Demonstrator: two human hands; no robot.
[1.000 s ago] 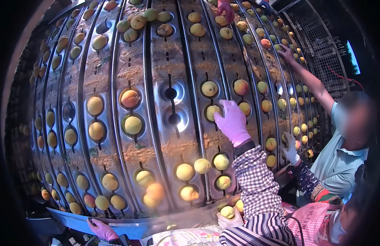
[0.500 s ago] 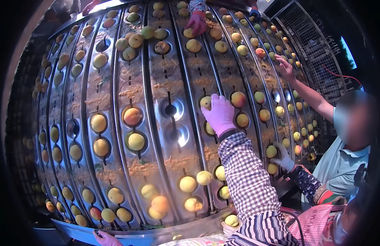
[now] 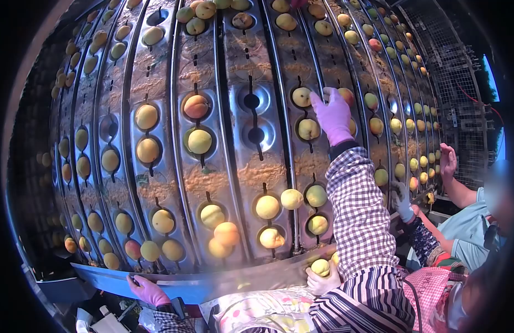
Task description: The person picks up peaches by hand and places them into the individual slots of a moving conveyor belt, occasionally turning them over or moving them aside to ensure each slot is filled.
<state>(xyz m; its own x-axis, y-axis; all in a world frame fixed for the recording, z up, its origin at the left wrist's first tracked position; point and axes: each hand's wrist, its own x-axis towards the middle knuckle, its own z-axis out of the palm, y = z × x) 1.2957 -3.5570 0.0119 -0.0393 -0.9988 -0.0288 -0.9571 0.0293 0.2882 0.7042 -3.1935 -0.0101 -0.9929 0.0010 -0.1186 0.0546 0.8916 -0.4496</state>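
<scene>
My right hand [image 3: 333, 115], in a pink-purple glove, reaches over the metal cup plates with its fingers apart. Its left fingers are beside a yellow peach [image 3: 302, 97], and a reddish peach [image 3: 346, 97] is partly behind it on the other side. Below the yellow peach, a second peach [image 3: 308, 129] sits in its cup. In the column to the left, two cups [image 3: 252, 101] hold no fruit. At the lower left, my left hand [image 3: 149, 291], in a pink glove, rests at the blue metal rail [image 3: 101, 277] with nothing visible in it.
A white-gloved hand [image 3: 323, 279] holds a peach [image 3: 320, 267] near my right sleeve. On the right, another white-gloved hand [image 3: 402, 202] and a co-worker's bare hand [image 3: 448, 161] are close to the plates. A wire mesh guard [image 3: 434, 50] stands at the far right.
The plates and peaches appear higher in view. My right hand has shifted right from the yellow peach, leaving the one below uncovered. The co-worker's bare hand has come down.
</scene>
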